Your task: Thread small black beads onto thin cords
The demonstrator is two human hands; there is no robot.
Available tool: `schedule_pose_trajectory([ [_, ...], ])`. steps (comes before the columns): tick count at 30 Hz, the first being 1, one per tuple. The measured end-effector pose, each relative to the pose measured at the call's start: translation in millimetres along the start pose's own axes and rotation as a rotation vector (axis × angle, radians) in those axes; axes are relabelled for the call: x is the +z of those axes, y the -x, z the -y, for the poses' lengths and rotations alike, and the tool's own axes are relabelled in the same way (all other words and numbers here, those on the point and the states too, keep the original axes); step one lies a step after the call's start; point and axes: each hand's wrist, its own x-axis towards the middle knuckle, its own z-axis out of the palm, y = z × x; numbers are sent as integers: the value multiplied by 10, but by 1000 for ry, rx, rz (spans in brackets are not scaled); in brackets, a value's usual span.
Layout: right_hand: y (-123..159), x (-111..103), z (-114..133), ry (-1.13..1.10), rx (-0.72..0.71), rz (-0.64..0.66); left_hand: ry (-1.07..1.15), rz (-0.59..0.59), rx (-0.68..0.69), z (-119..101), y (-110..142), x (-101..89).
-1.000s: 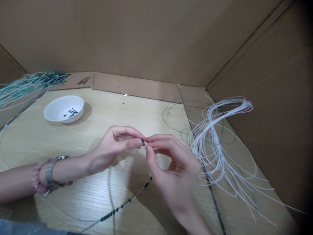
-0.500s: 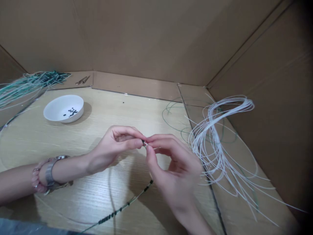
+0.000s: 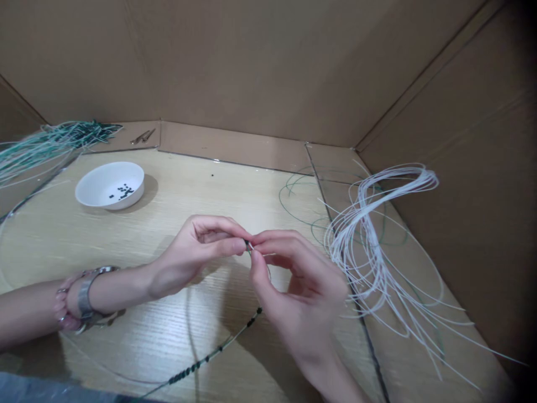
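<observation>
My left hand pinches a small black bead between thumb and forefinger. Meeting it fingertip to fingertip, my right hand is closed on the end of a thin cord at the bead; whether the cord passes through the hole is too small to tell. Below the hands, a green and pale strand strung with several black beads curves from under my right hand toward the lower left. On the left, a white bowl holds several more black beads.
A loose bundle of white cords lies on the right, with thin green strands beside it. Green and white beaded cords are heaped at the back left, near metal pointed tools. Cardboard walls enclose the table. A lone bead sits mid-table.
Both hands stay almost in place. The right fingertips shift very slightly at the bead, and a loop of cord now shows beside the right thumb.
</observation>
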Motion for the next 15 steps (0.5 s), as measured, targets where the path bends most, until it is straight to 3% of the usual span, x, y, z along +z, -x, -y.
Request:
schedule_pose_trajectory([
  [7,3,-4,7,17,1,8,-99,-18,33,-17,-10,-9],
  [15,-16,-29,4,98,-95,38,-536,31,279,-147,-47,-62],
])
